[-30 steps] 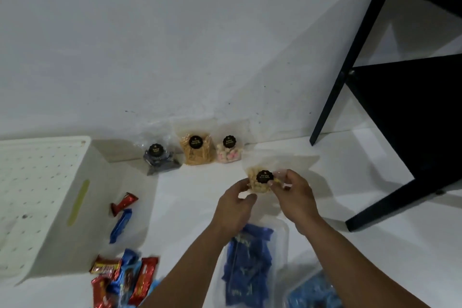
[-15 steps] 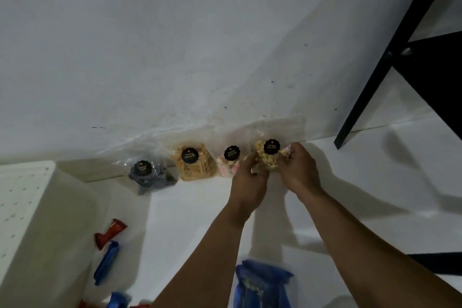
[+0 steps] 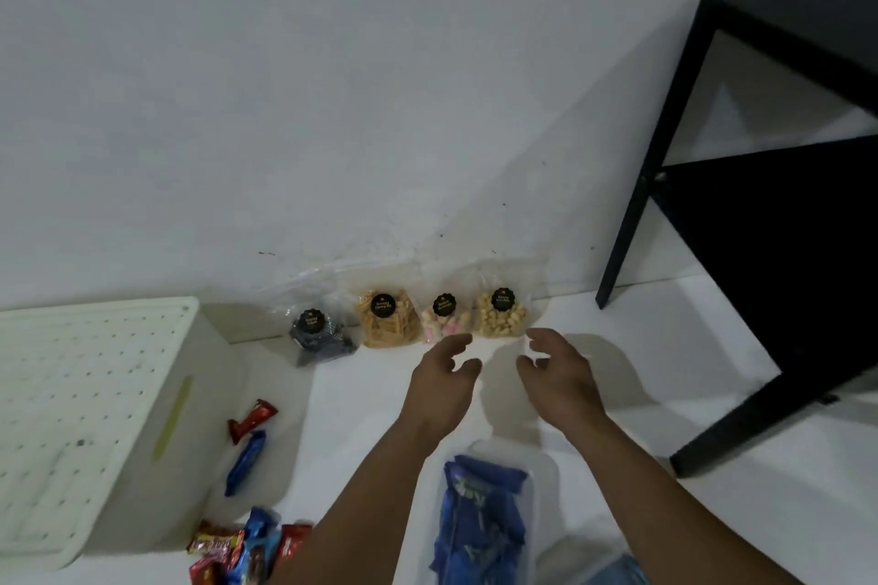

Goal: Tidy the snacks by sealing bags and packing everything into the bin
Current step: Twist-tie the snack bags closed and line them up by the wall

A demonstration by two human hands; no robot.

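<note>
Several clear snack bags with black round labels lean in a row against the wall: a dark snack bag [image 3: 317,333], an orange stick snack bag [image 3: 387,318], a pink marshmallow bag [image 3: 444,318] and a pale nugget snack bag [image 3: 501,314] at the right end. My left hand [image 3: 444,378] and my right hand [image 3: 558,373] hover just in front of the nugget bag, fingers apart, holding nothing. A white perforated bin [image 3: 85,423] lies at the left.
A red candy bar [image 3: 252,418] and a blue candy bar [image 3: 245,461] lie beside the bin. A pile of wrapped candies [image 3: 242,551] sits at the bottom. A clear bag of blue packets [image 3: 482,523] lies below my arms. A black table frame [image 3: 760,228] stands at the right.
Both hands carried the nugget bag forward to the wall, set it at the right end of the row, let go and drew back a little.
</note>
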